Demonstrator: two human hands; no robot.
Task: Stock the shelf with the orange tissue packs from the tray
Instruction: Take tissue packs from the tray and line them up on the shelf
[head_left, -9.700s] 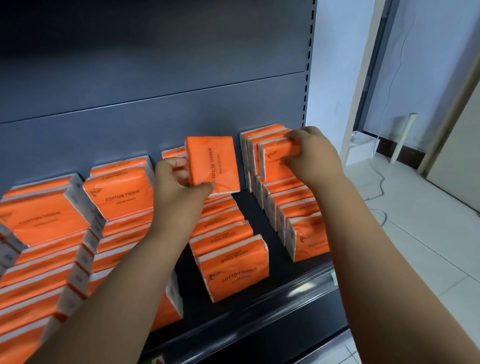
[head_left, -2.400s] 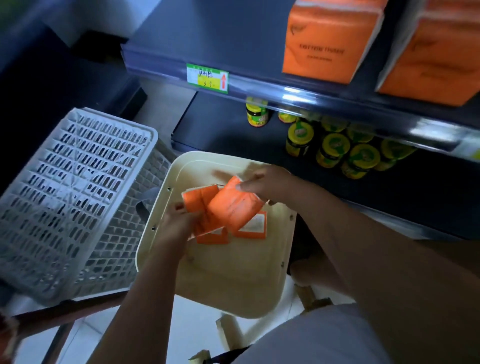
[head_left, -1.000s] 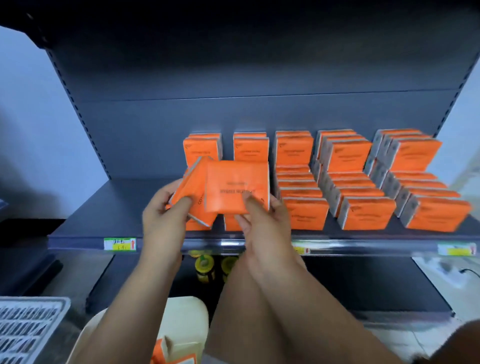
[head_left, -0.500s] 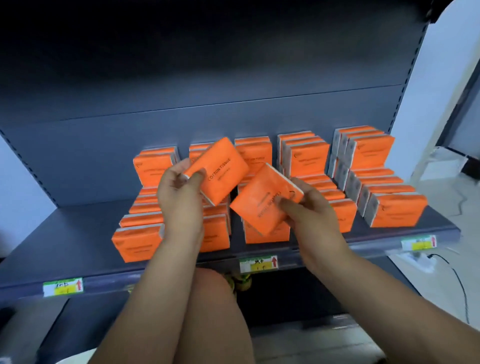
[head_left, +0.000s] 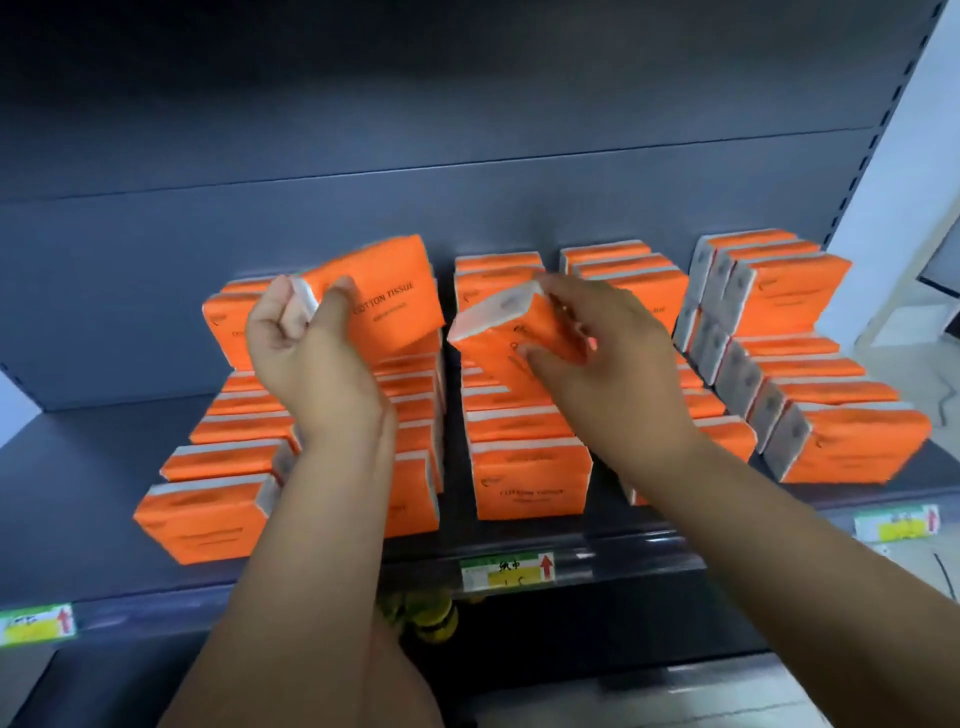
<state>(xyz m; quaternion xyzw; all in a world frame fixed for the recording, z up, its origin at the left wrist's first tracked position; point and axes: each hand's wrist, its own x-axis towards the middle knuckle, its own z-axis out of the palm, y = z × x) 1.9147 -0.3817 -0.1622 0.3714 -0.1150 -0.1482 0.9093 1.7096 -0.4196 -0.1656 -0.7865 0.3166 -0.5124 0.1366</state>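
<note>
Orange wrapping fills most of the head view. About five rows (head_left: 530, 478) of tissue packs stand on the dark grey shelf (head_left: 78, 467), and they run from the near edge to the back panel (head_left: 363, 182). From this I judge that a large part of the stocking is already done.

Your left hand (head_left: 306, 358) is raised over the second row from the left. Its fingers (head_left: 335, 306) grip the left pack (head_left: 387, 304) at its white end, with the thumb on the printed face. This pack is in the air, tilted, near the far end of that row.

Your right hand (head_left: 597, 358) holds the right pack (head_left: 511, 332) above the middle row. The fingers (head_left: 571, 296) are curled over its upper edge and the thumb is on the near face. This pack is also tilted and is not yet set down.

What is left, as I judge it, is to put these two packs into the rows under them. After that more packs may follow, because the shelf has bare floor at the far left, beside the leftmost row. The tray is not in view, so you cannot tell how many packs wait in it.

A price label (head_left: 506, 571) sits on the front rail. Under the shelf there is something yellow and green (head_left: 426, 618), too blurred to name.
</note>
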